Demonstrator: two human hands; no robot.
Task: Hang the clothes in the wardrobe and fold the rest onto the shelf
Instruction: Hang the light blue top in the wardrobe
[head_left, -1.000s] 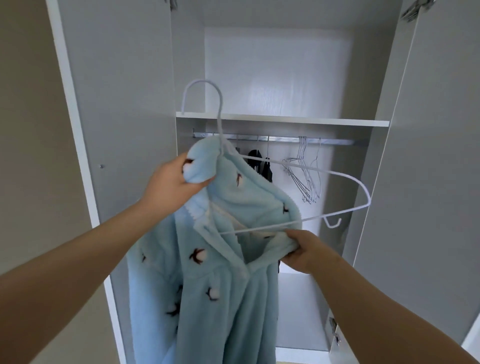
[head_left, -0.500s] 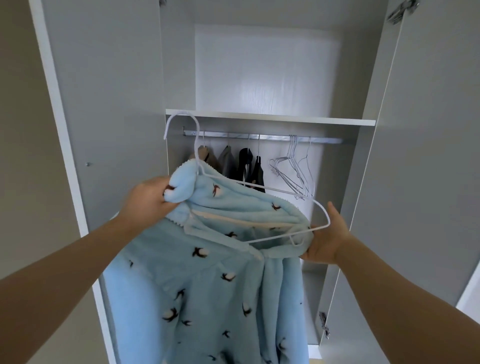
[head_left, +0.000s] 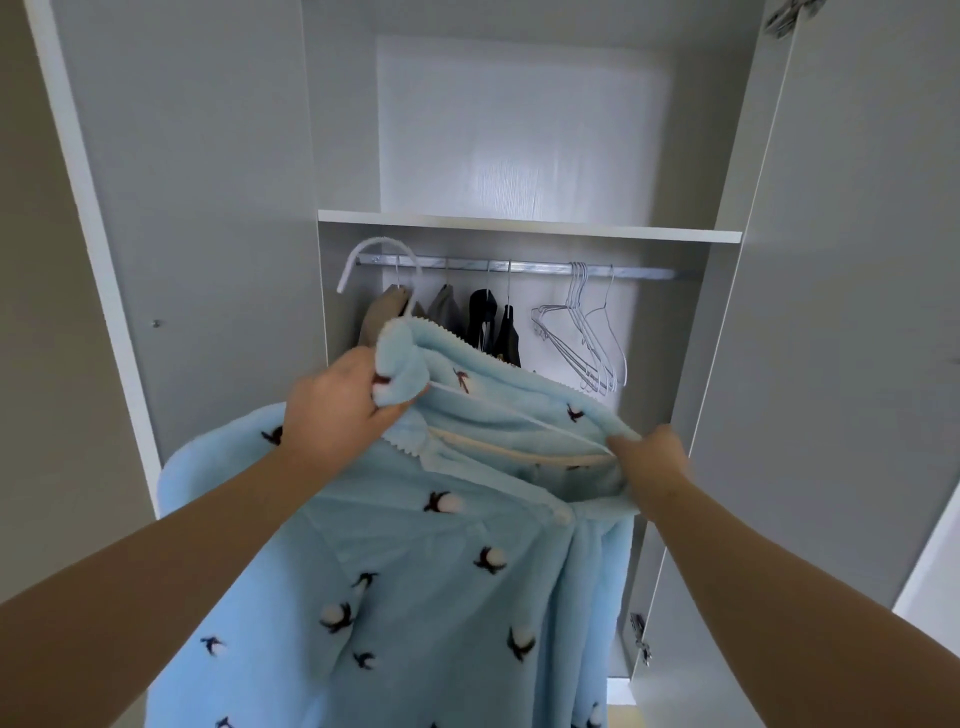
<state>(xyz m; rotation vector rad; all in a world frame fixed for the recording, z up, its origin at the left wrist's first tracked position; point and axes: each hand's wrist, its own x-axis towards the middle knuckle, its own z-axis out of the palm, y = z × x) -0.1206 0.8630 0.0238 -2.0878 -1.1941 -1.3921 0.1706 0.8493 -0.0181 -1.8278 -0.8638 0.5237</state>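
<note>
"Head camera, what do you see?"
"I hold the light blue robe (head_left: 415, 561) on a white hanger (head_left: 378, 243) before the open wardrobe (head_left: 208, 156). My left hand (head_left: 337, 405) has its fingers clenched around the collar. My right hand (head_left: 657, 462) grasps the other shoulder with its fingers."
"And the hanger's top?"
"Up near the left end of the rail (head_left: 519, 266). On it or not, I cannot tell."

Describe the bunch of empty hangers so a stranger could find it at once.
Look inside the open grey wardrobe, at the metal rail just under the white shelf. On the rail's right part hangs a cluster of thin white wire hangers. Unlike the hangers to their left, which carry dark clothes, these are bare.
</note>
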